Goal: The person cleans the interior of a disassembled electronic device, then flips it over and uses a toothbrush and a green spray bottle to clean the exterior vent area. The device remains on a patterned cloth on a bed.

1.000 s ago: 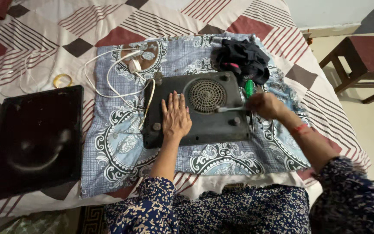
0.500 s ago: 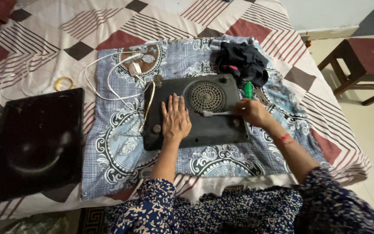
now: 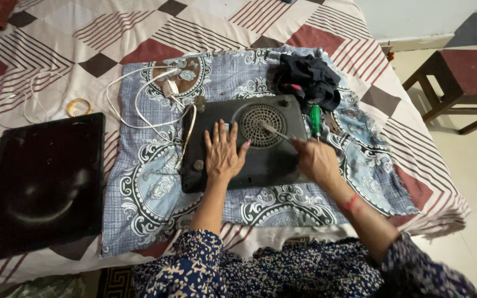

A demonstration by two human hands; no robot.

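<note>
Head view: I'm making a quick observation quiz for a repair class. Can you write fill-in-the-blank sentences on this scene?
1. The left hand lies flat on the dark ____ casing.
2. The right hand points a metal tool at the round ____.
3. A screwdriver with a ____ handle lies beside the casing.
4. The glass panel lies to the person's ____.

Missing words: cooktop; grille; green; left

Open blue cloth (image 3: 155,193) lies left of the cooktop base (image 3: 244,143); black rag (image 3: 310,80) and green screwdriver (image 3: 316,118) crowd its right.
</note>
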